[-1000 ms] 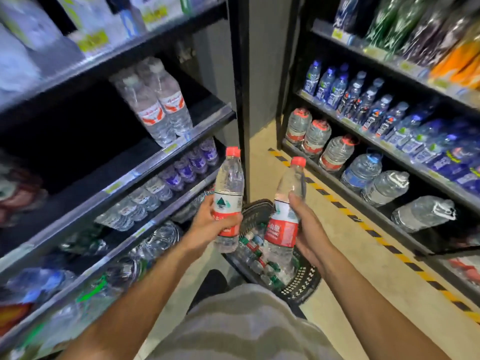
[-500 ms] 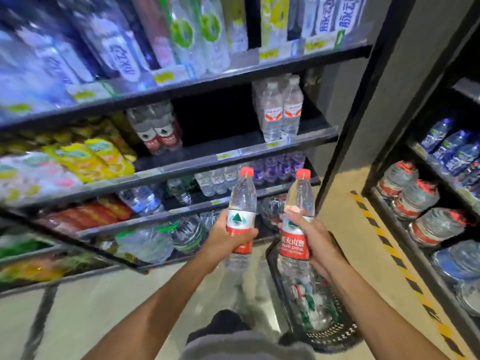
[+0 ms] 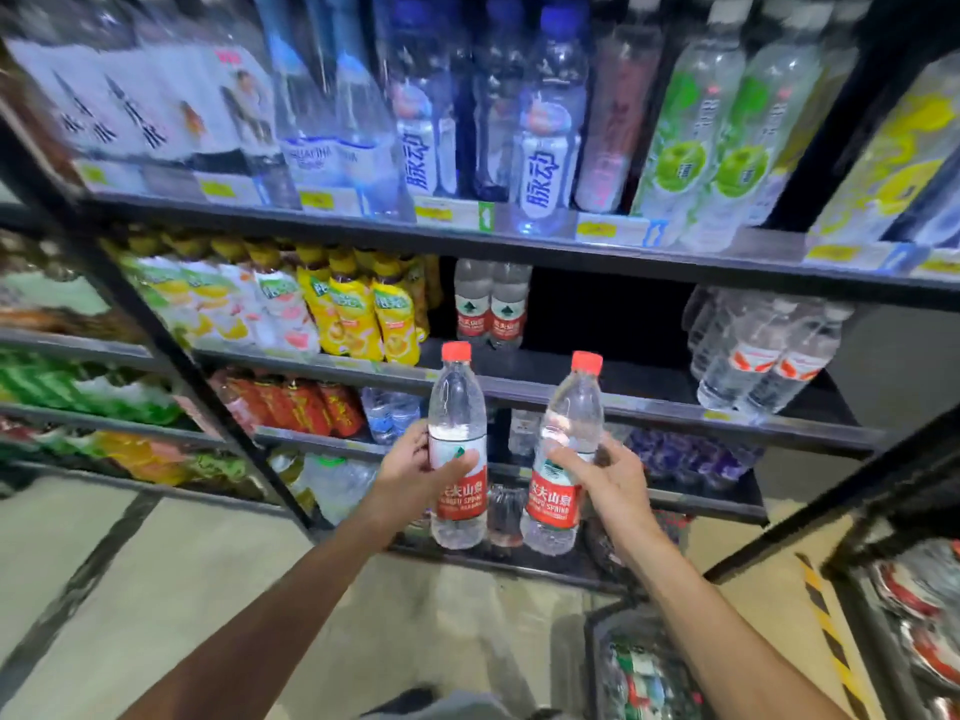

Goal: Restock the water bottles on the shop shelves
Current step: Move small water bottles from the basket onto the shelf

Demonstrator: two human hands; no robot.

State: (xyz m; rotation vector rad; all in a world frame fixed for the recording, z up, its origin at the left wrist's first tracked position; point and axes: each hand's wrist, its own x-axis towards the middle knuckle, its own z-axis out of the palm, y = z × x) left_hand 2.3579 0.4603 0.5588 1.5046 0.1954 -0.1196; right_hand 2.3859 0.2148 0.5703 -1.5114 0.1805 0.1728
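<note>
My left hand [image 3: 410,467] grips a clear water bottle [image 3: 457,407] with a red cap and red label, held upright. My right hand [image 3: 608,478] holds a second bottle of the same kind [image 3: 569,407], tilted slightly right. Both bottles are raised in front of the middle shelf [image 3: 597,402]. At the back of that shelf stand two matching red-label bottles [image 3: 491,304], with a dark gap to their right. A black basket [image 3: 595,646] with more bottles sits on the floor at the lower right.
Yellow drink bottles [image 3: 358,304] stand left of the gap, and clear bottles with white caps [image 3: 763,350] at its right end. The top shelf [image 3: 519,241] carries tall drinks. Another rack [image 3: 909,605] with large water jugs is at the right edge, past a yellow-black floor stripe [image 3: 831,631].
The view has swung left and up to face the shelf rack squarely. Both hands have risen with their bottles toward the middle shelf. The basket has dropped to the lower right.
</note>
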